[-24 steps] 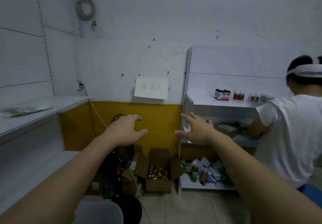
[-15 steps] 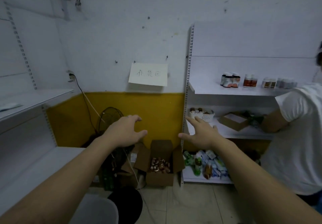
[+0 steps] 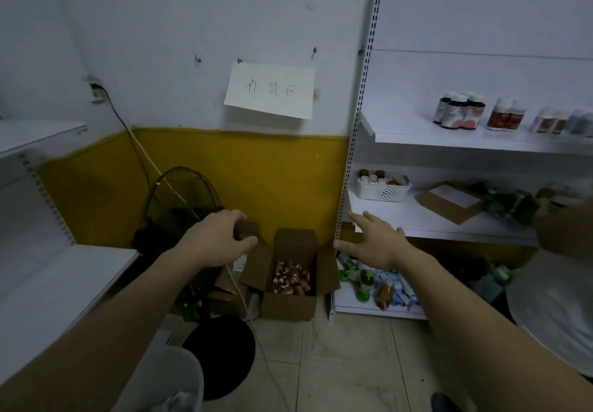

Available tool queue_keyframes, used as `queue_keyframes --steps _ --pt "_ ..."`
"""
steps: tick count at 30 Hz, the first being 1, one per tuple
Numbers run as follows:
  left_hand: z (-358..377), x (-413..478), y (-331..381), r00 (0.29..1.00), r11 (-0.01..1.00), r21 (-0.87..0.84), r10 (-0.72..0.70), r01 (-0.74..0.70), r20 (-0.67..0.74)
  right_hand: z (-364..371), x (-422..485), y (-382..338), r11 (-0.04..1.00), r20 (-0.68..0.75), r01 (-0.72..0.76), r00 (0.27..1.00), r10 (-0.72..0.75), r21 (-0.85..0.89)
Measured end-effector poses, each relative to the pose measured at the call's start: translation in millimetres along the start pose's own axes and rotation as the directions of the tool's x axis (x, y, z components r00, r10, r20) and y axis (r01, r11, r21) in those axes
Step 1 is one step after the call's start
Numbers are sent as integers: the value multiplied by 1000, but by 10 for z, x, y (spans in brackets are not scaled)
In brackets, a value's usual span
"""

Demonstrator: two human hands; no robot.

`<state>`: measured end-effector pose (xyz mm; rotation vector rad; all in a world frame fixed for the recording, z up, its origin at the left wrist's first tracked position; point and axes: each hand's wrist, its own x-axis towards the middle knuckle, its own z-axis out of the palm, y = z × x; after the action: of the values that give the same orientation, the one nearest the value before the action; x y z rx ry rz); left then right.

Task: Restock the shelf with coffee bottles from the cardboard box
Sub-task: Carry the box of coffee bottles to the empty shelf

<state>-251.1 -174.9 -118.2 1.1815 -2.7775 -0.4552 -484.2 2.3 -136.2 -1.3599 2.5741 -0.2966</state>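
Two bare forearms extend forward from the bottom corners of the view over a tiled floor (image 3: 353,363). Nearest the viewer, a pale round bin (image 3: 167,379) and a black round object (image 3: 221,354) stand on the floor at lower left. The left hand (image 3: 213,243) is held palm down with its grip open, fingers curved and empty, in front of a dark mesh fan (image 3: 183,200). The right hand (image 3: 377,245) also has an open grip, fingers spread and holding nothing, in front of the perforated shelf upright (image 3: 356,129). Between and below the two hands, a cardboard box (image 3: 288,283) sits on the floor against the yellow lower wall, flaps open, with the coffee bottles (image 3: 290,278) packed upright inside. Neither hand touches the box. Just right of the box, the bottom shelf carries mixed packets and a green bottle (image 3: 364,285). The middle shelf (image 3: 417,219) carries a white basket (image 3: 382,188) of small bottles and a flat brown carton (image 3: 451,200). The upper shelf holds dark jars (image 3: 459,111). A second person in a white shirt (image 3: 555,312) stands at the right edge. On the far wall a paper sign (image 3: 269,91) hangs above the yellow band.
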Motion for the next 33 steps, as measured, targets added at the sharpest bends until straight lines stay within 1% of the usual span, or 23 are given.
queue_keyframes --steps 4,7,10,14,17,20,23,27,30,33 --pt "238 675 -242 999 999 -52 1 2 51 172 687 -16 999 47 -28 998 29 -24" --pt "412 1223 -443 999 994 -108 8 -3 44 310 1192 -36 998 75 -49 996 51 -39" --pt "567 1761 -606 994 989 -151 9 7 105 435 1696 -13 993 104 -101 989 107 -59" --pt "719 2349 -767 990 982 -189 29 -2 139 607 2159 38 987 152 -161 975 161 -8" --pt "807 2658 -848 985 982 -187 24 9 171 696 2407 91 981 191 -193 964 187 14" --pt "896 2948 -923 979 985 -173 20 16 204 761 2689 168 978 192 -205 962 196 28" --pt "994 3192 -979 972 975 -213 -17 68 234 827 2987 281 976 207 -217 956 206 32" --pt "1107 3572 -992 965 976 -200 -35 90 261 858 3461 448 975 194 -224 956 219 1" --pt "1232 3968 -927 967 979 -188 -33 82 251 956 3937 594 979 244 -201 950 195 0" --pt "1409 4440 -780 968 980 -173 -54 98 244 1101 4491 751 984 283 -167 948 145 56"
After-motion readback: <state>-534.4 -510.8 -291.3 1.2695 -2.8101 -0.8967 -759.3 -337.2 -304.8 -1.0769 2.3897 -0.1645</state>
